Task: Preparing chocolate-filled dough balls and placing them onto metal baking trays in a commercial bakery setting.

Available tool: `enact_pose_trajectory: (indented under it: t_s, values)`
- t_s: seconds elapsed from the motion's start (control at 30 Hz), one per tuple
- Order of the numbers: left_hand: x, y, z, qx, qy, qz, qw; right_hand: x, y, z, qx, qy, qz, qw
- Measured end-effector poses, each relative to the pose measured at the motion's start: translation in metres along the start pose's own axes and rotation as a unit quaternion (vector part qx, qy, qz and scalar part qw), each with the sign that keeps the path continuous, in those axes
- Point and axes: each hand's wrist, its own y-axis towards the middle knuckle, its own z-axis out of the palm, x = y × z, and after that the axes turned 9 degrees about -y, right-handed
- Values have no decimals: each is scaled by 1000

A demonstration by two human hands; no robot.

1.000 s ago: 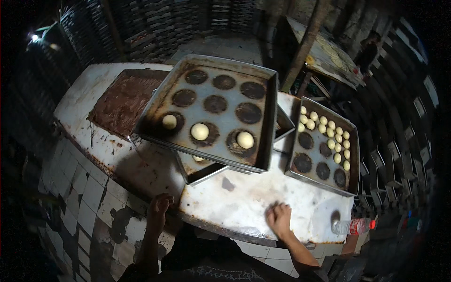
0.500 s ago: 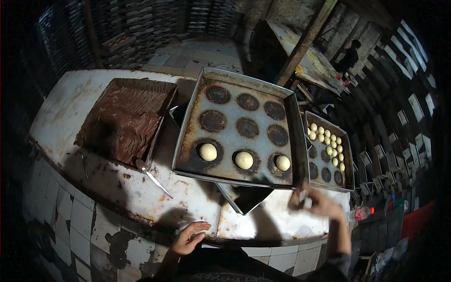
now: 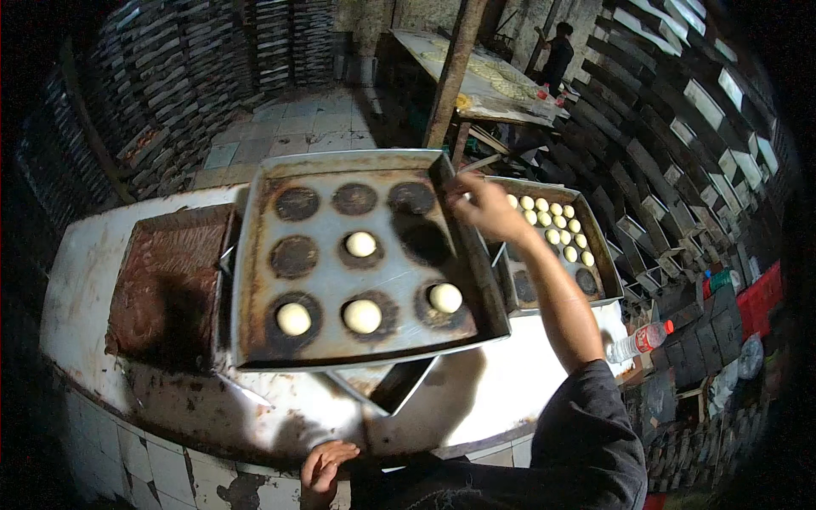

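Note:
A metal baking tray [image 3: 323, 225] with round dark patches holds several pale dough balls: a row along its near side and one [image 3: 360, 244] in the middle. My right hand [image 3: 484, 204] is over the tray's far right corner, beside a second tray [image 3: 608, 272] of many smaller-looking balls; its fingers are curled in, and what they hold, if anything, is unclear. My left hand [image 3: 327, 463] rests low at the near table edge, fingers loosely bent and holding nothing. A chocolate-brown filled pan [image 3: 153, 289] lies left of the middle tray.
The trays sit on a stained white table [image 3: 76, 297], with another pan beneath the middle one. A plastic bottle [image 3: 637, 340] lies at the right edge. Behind, a wooden post [image 3: 452, 76] stands by a second table [image 3: 476, 76], where a person [image 3: 557, 59] in dark clothes stands.
A dough ball now sits in the middle tray's center spot. My right hand has risen to the tray's far right side. The view has shifted.

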Motion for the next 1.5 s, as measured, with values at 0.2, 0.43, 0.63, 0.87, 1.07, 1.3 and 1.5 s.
enact_pose_trajectory:
  t_s: [0.2,0.43,0.63,0.87,1.07,1.3,1.5]
  values:
    - [80,20,39,-63,-32,3,998,-305,-82,20,-33,-73,313,946]
    - [96,-13,138,-166,-62,37,984,-371,-73,78,-31,85,455,886]
    - [94,-27,166,-56,243,18,968,-19,-191,-18,-302,88,154,937]
    - [64,-102,141,-224,-225,4,948,227,-362,53,143,122,-261,947]
    - [67,-198,98,-191,-154,258,934,352,-332,127,4,327,-206,922]
    - [12,-207,22,-241,-231,200,921,324,-174,328,-40,198,-6,979]
    - [-19,-130,-55,-358,-107,202,906,337,-124,374,-103,353,108,924]
